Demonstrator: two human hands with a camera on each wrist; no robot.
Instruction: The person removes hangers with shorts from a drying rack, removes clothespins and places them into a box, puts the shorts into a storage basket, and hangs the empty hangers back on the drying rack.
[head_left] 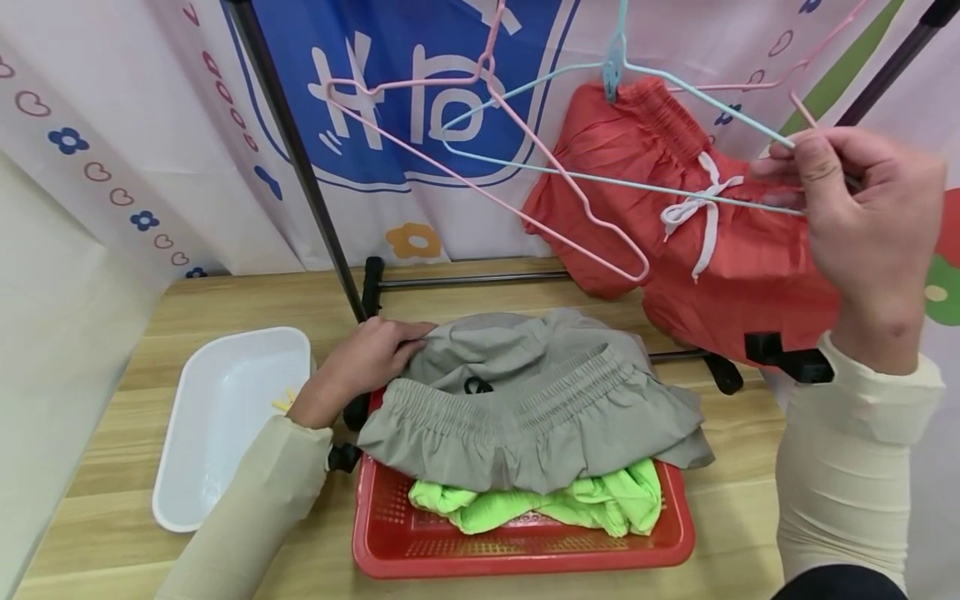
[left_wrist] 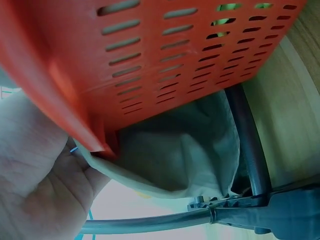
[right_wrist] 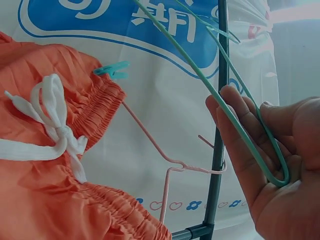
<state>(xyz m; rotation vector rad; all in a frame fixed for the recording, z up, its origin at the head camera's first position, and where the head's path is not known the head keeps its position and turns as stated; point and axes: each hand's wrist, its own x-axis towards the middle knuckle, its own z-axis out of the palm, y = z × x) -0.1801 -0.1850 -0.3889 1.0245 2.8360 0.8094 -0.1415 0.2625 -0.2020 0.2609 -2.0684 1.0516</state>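
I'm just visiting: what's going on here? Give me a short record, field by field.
Left hand: rests on grey elastic-waist shorts.
Right hand: grips end of light blue wire hanger.
Basket: red slotted plastic basket holding the grey shorts over a neon green garment.
Hanging: orange drawstring shorts, pink wire hanger.
Beside the basket: white plastic tub.

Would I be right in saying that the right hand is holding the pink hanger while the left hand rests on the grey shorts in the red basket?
Not quite: the right hand holds the light blue-green hanger, not the pink one, as the right wrist view shows. The rest stands: the left hand rests on the grey shorts in the red basket.
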